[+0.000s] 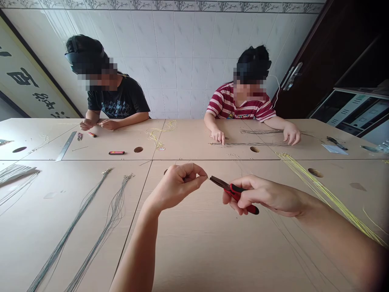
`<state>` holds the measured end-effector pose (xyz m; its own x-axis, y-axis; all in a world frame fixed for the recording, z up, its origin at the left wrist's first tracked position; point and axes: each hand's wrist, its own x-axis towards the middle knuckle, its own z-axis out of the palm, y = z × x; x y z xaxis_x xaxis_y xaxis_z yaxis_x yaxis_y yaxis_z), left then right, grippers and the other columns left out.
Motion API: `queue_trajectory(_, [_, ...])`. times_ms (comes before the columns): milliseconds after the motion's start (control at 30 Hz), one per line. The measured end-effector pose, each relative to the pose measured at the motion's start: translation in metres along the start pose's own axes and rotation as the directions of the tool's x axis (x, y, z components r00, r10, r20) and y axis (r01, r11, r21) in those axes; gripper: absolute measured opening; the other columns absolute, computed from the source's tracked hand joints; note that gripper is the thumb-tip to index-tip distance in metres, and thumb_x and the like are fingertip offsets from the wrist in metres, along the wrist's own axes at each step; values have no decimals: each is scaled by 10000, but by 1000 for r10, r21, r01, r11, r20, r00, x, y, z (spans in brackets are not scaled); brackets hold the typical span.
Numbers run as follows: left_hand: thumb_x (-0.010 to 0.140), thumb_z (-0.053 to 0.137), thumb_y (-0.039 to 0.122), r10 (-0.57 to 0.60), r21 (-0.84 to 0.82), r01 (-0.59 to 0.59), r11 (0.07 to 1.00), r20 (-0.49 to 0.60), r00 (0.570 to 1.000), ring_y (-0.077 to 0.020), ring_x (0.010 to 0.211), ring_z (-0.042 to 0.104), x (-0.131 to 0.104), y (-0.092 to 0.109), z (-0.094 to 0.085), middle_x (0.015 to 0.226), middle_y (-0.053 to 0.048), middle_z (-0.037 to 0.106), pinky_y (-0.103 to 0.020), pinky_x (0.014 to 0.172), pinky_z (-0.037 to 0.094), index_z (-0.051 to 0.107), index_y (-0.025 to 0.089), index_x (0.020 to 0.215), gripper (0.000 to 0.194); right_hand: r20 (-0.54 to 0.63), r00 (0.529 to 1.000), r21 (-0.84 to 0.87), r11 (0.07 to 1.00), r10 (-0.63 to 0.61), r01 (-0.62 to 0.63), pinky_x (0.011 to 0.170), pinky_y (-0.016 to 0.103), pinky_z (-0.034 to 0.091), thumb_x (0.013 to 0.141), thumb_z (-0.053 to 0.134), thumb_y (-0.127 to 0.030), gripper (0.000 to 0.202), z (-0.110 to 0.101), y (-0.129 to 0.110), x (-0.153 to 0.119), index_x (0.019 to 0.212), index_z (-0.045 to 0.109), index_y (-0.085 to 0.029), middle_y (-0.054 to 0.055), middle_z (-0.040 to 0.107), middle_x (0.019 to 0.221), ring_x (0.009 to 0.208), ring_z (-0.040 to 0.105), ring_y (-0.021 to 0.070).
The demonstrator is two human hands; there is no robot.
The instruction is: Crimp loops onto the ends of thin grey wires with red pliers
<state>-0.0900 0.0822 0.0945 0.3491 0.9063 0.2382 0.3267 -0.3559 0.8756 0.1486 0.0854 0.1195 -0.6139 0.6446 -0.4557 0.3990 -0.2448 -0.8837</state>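
My right hand (pixel 261 195) is wrapped round red-and-black pliers (pixel 232 191), whose dark jaws point left. Just off the jaw tips, my left hand (pixel 180 183) pinches with thumb and forefinger. A tiny bit of something pale shows at those fingertips, too small to name. Both hands are held above the table's middle seam. Thin grey strands (pixel 281 227) run across the table beneath my right forearm. To the right lies a bundle of yellow cords (pixel 322 190) with small fittings at its far end.
Two bundles of grey-green cords (pixel 77 217) lie on the left of the table (pixel 194 255). Across the table sit two people, one working a thin yellow cord, one touching dark cords (pixel 252 144). A steel ruler (pixel 66 146), a red-and-black cutter (pixel 117 153) and round table holes (pixel 315 172) are also there.
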Motion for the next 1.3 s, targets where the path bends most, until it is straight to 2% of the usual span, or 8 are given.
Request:
queue_trajectory(733, [881, 573, 300, -33, 34, 31, 999, 56, 998, -65, 479, 238, 1, 4, 1, 516, 81, 314, -187, 412, 216, 660, 165, 812, 175, -23, 998, -103, 993, 59, -61, 576, 266, 322, 713, 588, -233, 207, -2, -5, -1, 886, 663, -148, 16, 558, 708, 655, 490, 129])
queue_trajectory(1300, [876, 568, 289, -43, 36, 40, 999, 76, 996, -59, 462, 254, 1, 4, 2, 511, 79, 332, -180, 391, 217, 661, 162, 810, 172, -41, 998, -190, 980, 46, -53, 565, 261, 319, 715, 568, -223, 172, -2, -6, -3, 848, 666, -173, -1, 510, 692, 606, 447, 112])
